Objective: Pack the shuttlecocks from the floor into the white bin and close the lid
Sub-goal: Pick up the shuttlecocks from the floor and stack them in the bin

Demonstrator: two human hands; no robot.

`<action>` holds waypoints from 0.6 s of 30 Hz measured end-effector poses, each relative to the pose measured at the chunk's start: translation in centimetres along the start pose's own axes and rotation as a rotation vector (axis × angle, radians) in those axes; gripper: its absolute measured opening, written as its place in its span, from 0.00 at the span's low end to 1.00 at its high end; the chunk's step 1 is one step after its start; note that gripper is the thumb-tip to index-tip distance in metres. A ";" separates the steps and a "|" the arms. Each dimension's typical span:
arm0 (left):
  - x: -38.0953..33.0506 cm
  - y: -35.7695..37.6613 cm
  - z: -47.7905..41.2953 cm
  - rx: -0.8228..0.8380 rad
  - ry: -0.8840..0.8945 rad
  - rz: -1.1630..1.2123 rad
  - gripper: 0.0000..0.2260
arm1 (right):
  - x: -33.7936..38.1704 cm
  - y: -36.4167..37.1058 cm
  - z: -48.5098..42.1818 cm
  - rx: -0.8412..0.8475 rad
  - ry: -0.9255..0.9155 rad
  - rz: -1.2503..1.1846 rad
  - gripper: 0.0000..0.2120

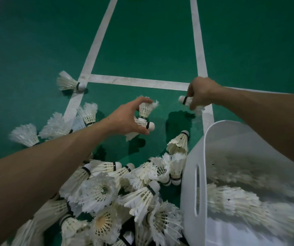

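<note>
My left hand holds two white shuttlecocks above the green floor, fingers curled round their feathers. My right hand grips one shuttlecock by its skirt, cork pointing left, over the white court line. The white bin stands at the lower right, its lid not in view, with several shuttlecocks lying blurred inside. A dense pile of shuttlecocks covers the floor in front of me, left of the bin.
One lone shuttlecock lies far left on the court-line corner. A few more shuttlecocks sit left of my left forearm. White court lines cross the green floor, which is bare beyond them.
</note>
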State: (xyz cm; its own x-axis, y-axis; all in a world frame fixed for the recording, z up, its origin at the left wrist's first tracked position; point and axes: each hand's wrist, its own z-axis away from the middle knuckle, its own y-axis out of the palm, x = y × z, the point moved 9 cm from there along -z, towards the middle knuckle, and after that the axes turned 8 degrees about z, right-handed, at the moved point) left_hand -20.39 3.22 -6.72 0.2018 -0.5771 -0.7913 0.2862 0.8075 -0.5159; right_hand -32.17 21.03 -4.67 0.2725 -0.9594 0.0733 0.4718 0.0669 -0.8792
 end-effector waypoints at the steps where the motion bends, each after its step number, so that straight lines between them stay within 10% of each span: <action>1: -0.5 -0.2 0.1 -0.015 0.002 0.013 0.39 | -0.1 -0.8 0.6 -0.034 -0.020 -0.036 0.21; 18: -23.1 -0.4 10.7 -0.091 0.417 0.176 0.38 | -6.1 -9.7 25.4 -0.333 -0.127 -0.287 0.10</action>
State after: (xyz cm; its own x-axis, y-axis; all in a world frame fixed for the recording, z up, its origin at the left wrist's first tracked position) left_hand -15.19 14.87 15.24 -0.1597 -0.3469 -0.9242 0.1946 0.9068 -0.3740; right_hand -17.08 33.16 15.39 0.2810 -0.8836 0.3746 0.2536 -0.3081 -0.9169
